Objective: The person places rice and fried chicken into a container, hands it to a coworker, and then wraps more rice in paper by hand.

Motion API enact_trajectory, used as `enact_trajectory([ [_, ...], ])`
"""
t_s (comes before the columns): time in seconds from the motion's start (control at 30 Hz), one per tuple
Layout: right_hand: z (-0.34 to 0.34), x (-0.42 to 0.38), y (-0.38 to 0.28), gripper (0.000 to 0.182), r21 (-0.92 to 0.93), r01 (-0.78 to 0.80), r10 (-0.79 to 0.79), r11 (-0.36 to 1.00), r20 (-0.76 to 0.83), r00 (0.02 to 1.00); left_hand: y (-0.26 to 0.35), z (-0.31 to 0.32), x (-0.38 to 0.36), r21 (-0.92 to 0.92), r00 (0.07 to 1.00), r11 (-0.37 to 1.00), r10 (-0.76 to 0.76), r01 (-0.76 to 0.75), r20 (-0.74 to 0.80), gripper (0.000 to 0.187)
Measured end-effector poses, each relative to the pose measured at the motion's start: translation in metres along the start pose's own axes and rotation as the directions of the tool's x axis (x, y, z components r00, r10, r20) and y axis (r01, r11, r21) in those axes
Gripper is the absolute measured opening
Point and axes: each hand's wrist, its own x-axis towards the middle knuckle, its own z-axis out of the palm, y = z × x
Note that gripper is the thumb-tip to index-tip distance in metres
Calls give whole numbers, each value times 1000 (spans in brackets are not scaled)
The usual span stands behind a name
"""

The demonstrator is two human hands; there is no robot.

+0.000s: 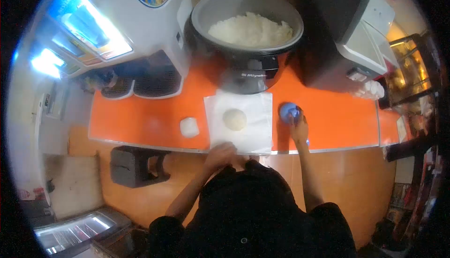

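On the orange counter lies a white sheet of paper (257, 134) with a flat round mound of rice (234, 119) on it. My right hand (300, 128) is closed on a small, rounded blue bowl (288, 112) to the right of the paper. Close to the paper's front edge is my left hand (222, 155), blurred, its fingers partly hidden. A small white squarish object (189, 127) lies left of the paper. Behind the paper stands a Miyako rice cooker (255, 75), its lid off and cooked rice (251, 30) heaped inside.
A white drinks machine (157, 38) with a dark drip tray (157, 81) stands at the back left. On the right is a large black-and-white machine (347, 47). A dark plastic stool (136, 166) is on the floor below the counter's left part (126, 122).
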Motion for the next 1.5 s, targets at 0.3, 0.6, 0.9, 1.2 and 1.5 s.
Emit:
enact_trajectory([
  [0.3, -18, -17, -36, 42, -311, 352, -417, 883, -175, 892, 1, -2, 1, -125, 991, 989, -94, 81, -97, 14],
  [0.6, -13, -61, -22, 27, 378, 287, -432, 880, 387, 814, -4, 2, 1, -284, 970, 940, -222, 187, -95, 16],
  [0.9, 0, -57, 3, 21, 428, 217, -406, 877, 420, 812, 2, -3, 4, -257, 981, 955, -176, 149, -86, 17],
  [1.2, 18, -38, -20, 10, 757, 11, -307, 653, 251, 918, 12, 21, 39, 47, 916, 951, -280, 305, -286, 21],
  [1.5, 97, 13, -72, 12, 460, -117, 73, 880, 112, 991, -45, -20, 48, -912, 378, 395, -865, 109, -330, 25],
])
